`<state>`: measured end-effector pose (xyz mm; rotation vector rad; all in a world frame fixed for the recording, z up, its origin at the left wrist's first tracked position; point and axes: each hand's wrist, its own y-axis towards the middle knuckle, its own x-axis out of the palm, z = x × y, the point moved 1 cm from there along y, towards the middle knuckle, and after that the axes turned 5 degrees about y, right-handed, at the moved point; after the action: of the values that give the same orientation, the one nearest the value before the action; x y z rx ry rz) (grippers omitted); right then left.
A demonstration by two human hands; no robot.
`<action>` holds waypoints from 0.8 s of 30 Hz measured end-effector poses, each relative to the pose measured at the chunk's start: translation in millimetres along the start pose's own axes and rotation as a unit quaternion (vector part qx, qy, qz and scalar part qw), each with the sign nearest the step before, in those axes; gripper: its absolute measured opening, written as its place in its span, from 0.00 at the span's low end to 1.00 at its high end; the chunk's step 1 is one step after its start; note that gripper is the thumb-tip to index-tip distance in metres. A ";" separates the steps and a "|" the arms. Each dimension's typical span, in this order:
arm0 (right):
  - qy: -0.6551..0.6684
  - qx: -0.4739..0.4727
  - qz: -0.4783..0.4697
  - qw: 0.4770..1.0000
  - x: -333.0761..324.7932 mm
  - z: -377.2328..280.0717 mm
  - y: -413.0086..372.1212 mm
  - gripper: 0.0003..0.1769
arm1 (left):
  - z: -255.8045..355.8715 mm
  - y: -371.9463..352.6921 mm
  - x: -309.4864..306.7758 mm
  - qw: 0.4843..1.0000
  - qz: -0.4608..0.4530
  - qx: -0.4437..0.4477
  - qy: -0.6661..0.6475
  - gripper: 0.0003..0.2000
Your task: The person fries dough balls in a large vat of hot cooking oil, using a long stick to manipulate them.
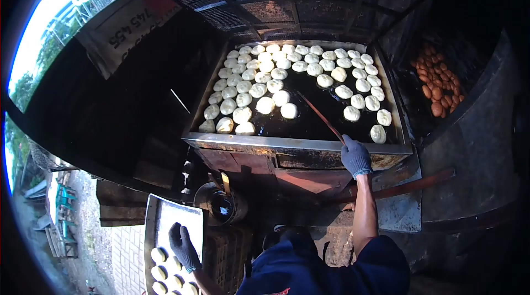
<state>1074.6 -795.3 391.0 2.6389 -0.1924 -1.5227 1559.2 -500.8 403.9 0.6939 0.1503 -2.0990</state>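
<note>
My right hand (356, 157), in a grey knit glove, is closed around the end of a long thin stick (322, 114) at the front rim of a wide frying vat (292, 142). The stick's far tip reaches the dark oil (287, 126). Many pale round dough pieces (265, 105) float there, crowded at the left and back, looser at the right. Over a light tray (182, 215) at lower left hovers my left hand (184, 248), also gloved, fingers apart and nothing visible in them. Several raw dough rounds (159, 273) lie in that tray beside it.
A dark pot (238, 206) with liquid and a yellowish handle stands below the vat's front left. Browned fried pieces (438, 80) are heaped at the right. A mesh frame (292, 5) rises behind the vat. A long reddish bar (414, 184) lies at lower right.
</note>
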 end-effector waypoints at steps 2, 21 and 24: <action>-0.012 -0.011 -0.063 0.998 7.3 -20.8 9.1 0.16 | 11.7 3.5 5.3 1.000 -0.003 0.006 -0.006 0.13; -0.015 -0.037 -0.118 0.992 14.7 -17.8 -7.6 0.14 | -11.4 -12.6 -19.9 0.995 0.060 -0.048 -0.061 0.14; -0.016 -0.046 -0.104 0.993 6.0 -17.0 -10.2 0.14 | 7.8 -0.3 -14.6 0.997 0.030 -0.005 -0.067 0.14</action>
<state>1093.0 -785.9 393.0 2.6323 0.1525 -1.5893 1562.2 -492.8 418.0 0.5445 0.0645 -2.0788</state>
